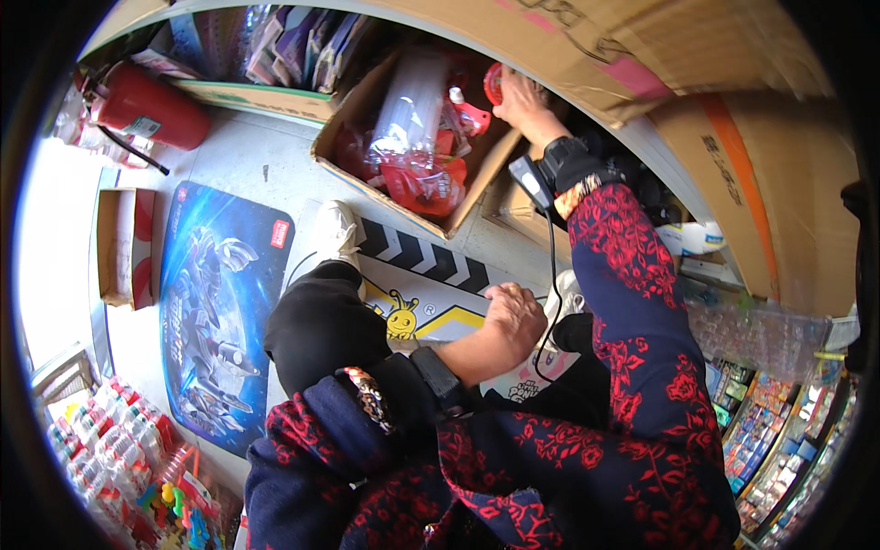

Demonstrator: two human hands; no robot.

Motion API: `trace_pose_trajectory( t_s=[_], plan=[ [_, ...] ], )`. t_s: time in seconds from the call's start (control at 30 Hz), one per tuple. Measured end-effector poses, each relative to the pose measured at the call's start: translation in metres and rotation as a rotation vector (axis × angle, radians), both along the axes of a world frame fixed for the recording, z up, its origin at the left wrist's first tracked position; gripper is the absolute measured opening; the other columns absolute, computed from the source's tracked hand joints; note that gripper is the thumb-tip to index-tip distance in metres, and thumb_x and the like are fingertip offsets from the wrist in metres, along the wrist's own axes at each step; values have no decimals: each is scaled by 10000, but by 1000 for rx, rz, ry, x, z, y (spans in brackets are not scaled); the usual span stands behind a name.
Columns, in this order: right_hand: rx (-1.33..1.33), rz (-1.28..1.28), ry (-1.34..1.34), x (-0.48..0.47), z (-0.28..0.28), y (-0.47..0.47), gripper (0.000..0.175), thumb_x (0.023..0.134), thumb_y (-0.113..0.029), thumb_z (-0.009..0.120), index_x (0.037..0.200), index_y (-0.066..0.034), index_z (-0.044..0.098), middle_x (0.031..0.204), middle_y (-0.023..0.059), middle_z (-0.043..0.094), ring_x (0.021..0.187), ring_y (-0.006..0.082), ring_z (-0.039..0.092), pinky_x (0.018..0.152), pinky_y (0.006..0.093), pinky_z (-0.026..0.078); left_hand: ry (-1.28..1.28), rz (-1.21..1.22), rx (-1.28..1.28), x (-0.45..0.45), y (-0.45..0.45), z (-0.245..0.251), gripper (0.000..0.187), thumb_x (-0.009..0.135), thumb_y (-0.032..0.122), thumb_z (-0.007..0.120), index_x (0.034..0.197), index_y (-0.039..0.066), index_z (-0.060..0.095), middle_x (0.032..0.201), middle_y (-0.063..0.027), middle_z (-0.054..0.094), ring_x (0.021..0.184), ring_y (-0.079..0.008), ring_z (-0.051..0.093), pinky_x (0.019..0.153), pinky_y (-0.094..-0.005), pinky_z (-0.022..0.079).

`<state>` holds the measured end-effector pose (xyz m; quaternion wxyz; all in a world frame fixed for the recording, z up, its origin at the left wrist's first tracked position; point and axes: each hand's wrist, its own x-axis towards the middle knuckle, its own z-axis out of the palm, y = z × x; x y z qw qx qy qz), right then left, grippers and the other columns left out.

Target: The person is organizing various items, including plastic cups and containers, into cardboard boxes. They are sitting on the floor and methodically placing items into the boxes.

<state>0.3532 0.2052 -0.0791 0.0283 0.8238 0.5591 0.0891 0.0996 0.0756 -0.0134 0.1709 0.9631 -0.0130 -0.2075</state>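
My right hand (521, 100) reaches over the far right side of an open cardboard box (402, 203). Its fingers close on a red round object (492, 84), partly hidden by the hand. Inside the box lie a bundle of clear plastic packaging (412, 103), a red plastic package (430, 185) and a red item with a white cap (471, 115). My left hand (512, 323) hovers in front of my body, loosely curled, with its palm side hidden. Both wrists carry black devices; a cable (554, 261) hangs from the right one.
A red fire extinguisher (151, 106) lies at the left, near a box of packaged goods (261, 96). A blue printed board (223, 309) is on the floor beside a small open carton (127, 247). Large cartons (742, 199) border the right; packaged toys (110, 447) fill the lower left.
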Motion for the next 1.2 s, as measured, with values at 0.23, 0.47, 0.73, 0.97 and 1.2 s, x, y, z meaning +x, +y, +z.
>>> trace_pose_trajectory(
  t_s=[0.23, 0.47, 0.73, 0.97, 1.2],
  plan=[
    [223, 106, -41, -82, 89, -79, 981, 525, -233, 807, 1305, -67, 235, 1220, 278, 286, 1061, 455, 404, 895, 477, 405, 78, -68, -36, 2, 13, -2, 218, 748, 104, 548, 937, 16, 611, 989, -127, 585, 970, -263, 531, 699, -372, 434],
    [249, -149, 127, -99, 161, -188, 933, 483, -165, 808, 1255, -67, 293, 1137, 239, 341, 1020, 423, 430, 857, 465, 436, 37, -30, -188, -6, 41, 34, 161, 751, 57, 546, 890, 3, 608, 902, -137, 615, 901, -272, 581, 751, -386, 462],
    [-122, -495, 375, -37, 124, -231, 906, 519, -320, 706, 1249, 38, 306, 1108, 354, 414, 974, 469, 486, 857, 433, 434, 179, -338, -1836, -20, 30, 139, 173, 895, 91, 464, 963, 27, 610, 748, -46, 521, 671, -165, 472, 653, -292, 405],
    [153, -398, 591, 10, 38, -252, 901, 555, -298, 711, 1238, 94, 276, 1085, 315, 479, 1058, 399, 458, 892, 402, 399, -281, -810, -2050, -7, 9, 189, 147, 860, 65, 511, 975, 50, 602, 744, -36, 488, 711, -152, 461, 648, -268, 375],
    [55, -419, 553, 10, 20, -226, 884, 604, -267, 692, 1282, 64, 232, 1128, 350, 415, 1072, 467, 385, 919, 491, 339, -639, -839, -2069, -9, 35, 218, 204, 890, 125, 478, 880, 1, 640, 824, -121, 541, 775, -256, 492, 717, -376, 394]
  ],
)
